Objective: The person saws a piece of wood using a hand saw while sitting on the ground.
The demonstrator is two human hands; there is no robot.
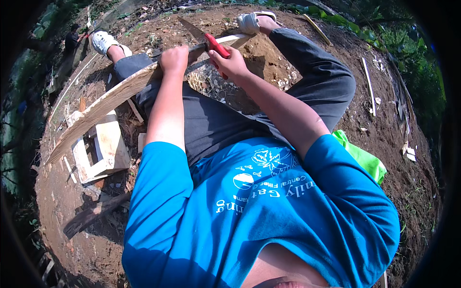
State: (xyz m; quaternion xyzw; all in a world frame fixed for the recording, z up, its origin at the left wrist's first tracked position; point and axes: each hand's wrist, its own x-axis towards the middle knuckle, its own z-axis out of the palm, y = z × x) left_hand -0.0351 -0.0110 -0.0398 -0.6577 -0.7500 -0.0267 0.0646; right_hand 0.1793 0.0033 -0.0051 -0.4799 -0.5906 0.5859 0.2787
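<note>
My right hand (231,63) is wrapped round the red handle of a hand saw (217,47). Its toothed blade (191,30) points up and to the left, away from me. My left hand (174,60) is closed over a long wooden board (103,103), close to the saw. From the lower left the board rises across my leg towards the saw; the fisheye view bends its shape. A pale strip of wood (234,38) shows beyond the handle, near my right shoe. Whether the blade touches the board I cannot tell.
A pale wooden box frame (111,146) stands on the dirt at left, with a dark piece of wood (96,216) below it. Bright green cloth (361,156) lies by my right side. Wood chips and thin sticks (369,86) litter the soil; plants edge the far right.
</note>
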